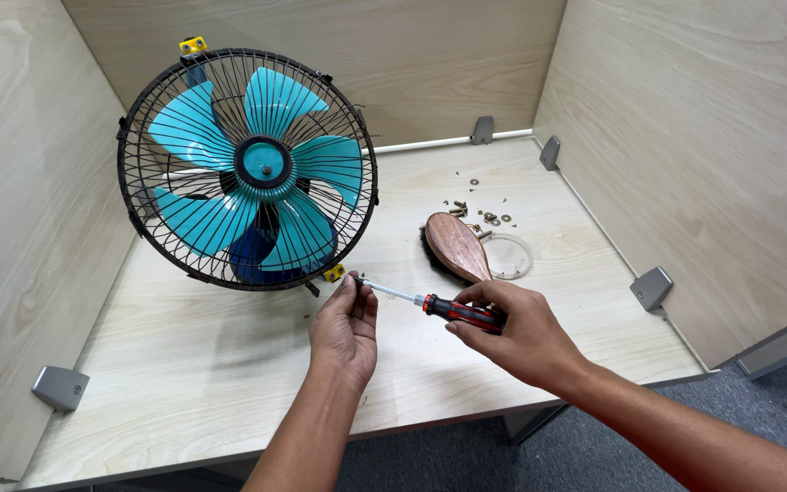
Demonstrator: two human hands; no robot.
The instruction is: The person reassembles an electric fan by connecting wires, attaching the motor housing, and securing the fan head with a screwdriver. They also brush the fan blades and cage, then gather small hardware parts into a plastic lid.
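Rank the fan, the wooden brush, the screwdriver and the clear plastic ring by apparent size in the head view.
1. Fan, by far the largest.
2. Screwdriver and wooden brush: similar length, too close to rank.
3. Clear plastic ring, smallest.

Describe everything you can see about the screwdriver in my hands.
The screwdriver has a thin silver metal shaft and a red and black handle that looks like plastic. It lies almost level above the light wooden desk, tip pointing left toward the yellow clip at the bottom of the fan guard. The right hand grips the handle; the left hand pinches the shaft near its tip.
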